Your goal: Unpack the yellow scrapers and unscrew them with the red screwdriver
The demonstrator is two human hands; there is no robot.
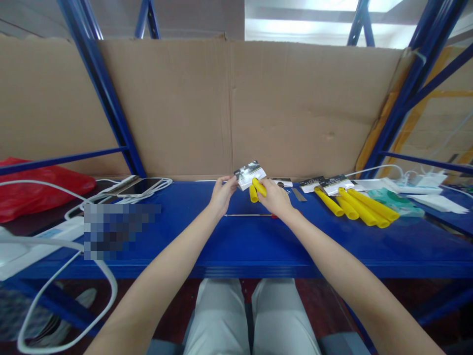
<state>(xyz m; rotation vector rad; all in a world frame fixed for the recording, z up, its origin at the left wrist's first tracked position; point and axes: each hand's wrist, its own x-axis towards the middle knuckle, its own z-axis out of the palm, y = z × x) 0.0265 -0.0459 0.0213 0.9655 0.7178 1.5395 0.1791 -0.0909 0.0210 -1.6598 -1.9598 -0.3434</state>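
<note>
Both of my hands are raised over the blue table, close to the cardboard at its back. My left hand (222, 195) pinches the left edge of a black-and-white printed card (250, 174). My right hand (276, 198) has its fingers closed round a yellow tapered tube (260, 187) at the card's lower right. A second yellow tube (253, 194) hangs just left of it, below the card. Beneath my hands lies a thin metal rod (246, 215) with a red end, partly behind my right wrist. What the tubes are for does not show.
Right of my hands lie several yellow tubes (364, 208) with printed cards (337, 184). Small flat grey strips (299, 195) lie nearer. A phone (142, 187), white cables and a red bag (40, 190) are at the left. Cardboard (295, 108) walls off the back.
</note>
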